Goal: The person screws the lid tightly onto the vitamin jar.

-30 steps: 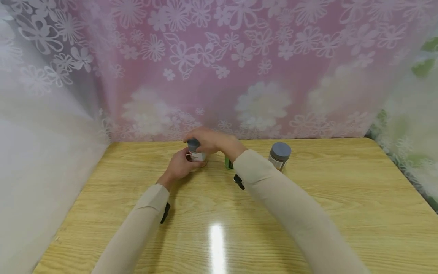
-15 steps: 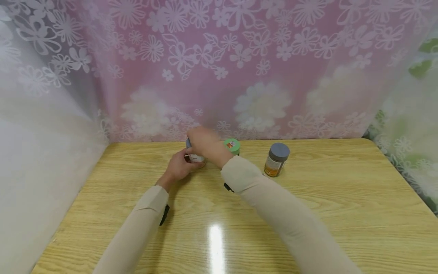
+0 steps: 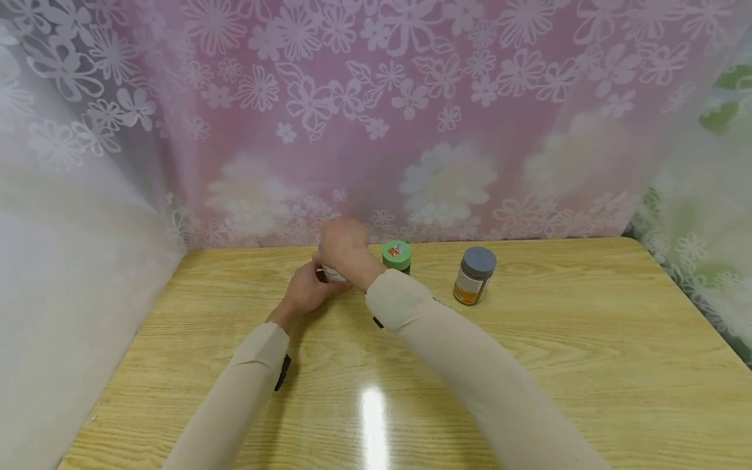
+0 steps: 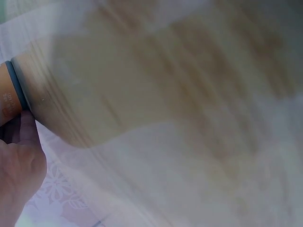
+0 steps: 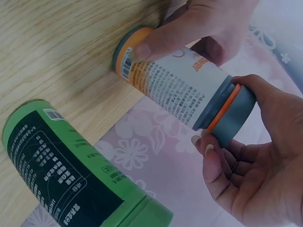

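A supplement jar with a white and orange label stands at the back left of the table, mostly covered by the hands in the head view. My left hand grips its body low down, thumb across the label. With curled fingers my right hand holds its grey lid from above. An orange ring shows between lid and jar body in the right wrist view. The left wrist view catches only the jar's orange lower band beside my left hand.
Just right of my right hand stands a green jar with a green lid. Farther right is a grey-lidded jar with an orange and white label. A pink floral curtain hangs behind the wooden table's back edge.
My right hand has turned on the lid, its wrist and forearm swinging left, which brings the green jar into view. My left hand keeps its grip on the jar body.
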Demonstrator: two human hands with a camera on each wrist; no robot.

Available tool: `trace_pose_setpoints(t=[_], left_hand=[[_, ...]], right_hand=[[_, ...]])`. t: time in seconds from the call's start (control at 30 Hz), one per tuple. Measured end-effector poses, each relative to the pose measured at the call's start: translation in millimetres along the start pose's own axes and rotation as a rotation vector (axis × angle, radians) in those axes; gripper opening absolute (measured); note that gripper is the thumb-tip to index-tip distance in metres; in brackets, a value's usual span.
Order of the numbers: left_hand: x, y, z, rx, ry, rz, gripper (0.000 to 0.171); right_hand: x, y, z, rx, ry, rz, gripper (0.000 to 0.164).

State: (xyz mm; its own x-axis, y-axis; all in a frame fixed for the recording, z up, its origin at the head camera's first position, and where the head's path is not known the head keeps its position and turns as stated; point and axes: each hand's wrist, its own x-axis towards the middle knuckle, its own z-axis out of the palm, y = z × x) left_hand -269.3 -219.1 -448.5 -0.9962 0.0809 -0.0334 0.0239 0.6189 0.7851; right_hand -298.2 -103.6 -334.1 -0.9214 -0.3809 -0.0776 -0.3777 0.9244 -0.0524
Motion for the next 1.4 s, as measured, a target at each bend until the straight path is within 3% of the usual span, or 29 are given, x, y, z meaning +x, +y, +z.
trace_pose_setpoints(t=[0.23,0.37,0.47,0.63,0.7,0.77,0.87,1.0,1.27,1.4], left_hand=[[1.1,1.8,3.0,-0.021,0.004,0.017,0.055],[2.6,0.6,4.1,-0.017,-0.002,0.011,0.059],[2.2,0.3,2.3,-0.028,-0.011,-0.003,0.062],[0.6,1.3,-3.1,-0.061,-0.024,-0.019,0.062],[0.9,0.5,-2.9,-0.067,-0.019,-0.015,0.061],[1.4,-0.6,-1.5,-0.069,-0.015,-0.002,0.06],[2.5,-3.3,2.0,-0.065,-0.012,0.008,0.058],[3.2,-5.1,4.6,-0.068,-0.017,0.008,0.058],[2.0,1.9,1.2,-0.085,-0.028,-0.009,0.064],[-0.1,1.9,0.3,-0.094,-0.032,-0.021,0.064]], right_hand=[[2,6,4,0.028,0.004,0.037,0.043],[0,10,5,0.014,-0.031,0.03,0.066],[-2,18,-2,0.027,-0.047,-0.075,0.08],[-3,35,-25,0.107,-0.129,-0.431,0.057],[-4,38,-31,0.14,-0.197,-0.527,0.052],[-5,41,-33,0.168,-0.252,-0.567,0.05],[-4,43,-29,0.209,-0.3,-0.572,0.045],[0,44,-22,0.235,-0.293,-0.539,0.041],[-3,28,-20,0.125,-0.131,-0.412,0.032],[-7,18,-16,0.079,-0.046,-0.309,0.025]])
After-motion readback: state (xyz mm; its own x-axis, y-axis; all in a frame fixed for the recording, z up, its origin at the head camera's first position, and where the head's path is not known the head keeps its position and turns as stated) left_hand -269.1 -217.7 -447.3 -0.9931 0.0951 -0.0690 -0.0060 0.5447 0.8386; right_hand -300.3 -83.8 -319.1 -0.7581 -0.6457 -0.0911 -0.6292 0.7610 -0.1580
